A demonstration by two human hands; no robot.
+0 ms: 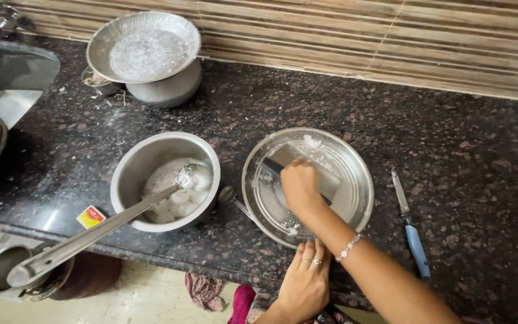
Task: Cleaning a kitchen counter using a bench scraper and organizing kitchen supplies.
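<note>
A: What are the hands doing right now?

B: The right hand (300,187) is reaching into a shallow steel plate (355,180) on the dark stone desk (451,150), its grip closing around a flat metal scraper (292,157) and pressing it against the plate's floor. The plate is sitting near the middle of the desk, slightly to the right.

A: And the left hand?

B: The left hand (306,282) is resting at the near edge of the desk, fingers flat and touching the plate's near rim, holding nothing.

A: What is lying around them?

B: Just left of the plate, a steel bowl (136,165) is holding white pieces, with a long ladle (91,231) leaning in it, its handle sticking out past the near edge. A small spoon (235,201) is lying between bowl and plate. To the right, a blue-handled knife (409,225) is lying well apart. At the far left, a foil dish (145,45) is sitting on a pot.

A: What could be going wrong here?

B: I judge that hard scraping could be sliding the plate, since only fingertips are steadying it. The overhanging ladle handle could be knocked, tipping the bowl.
</note>
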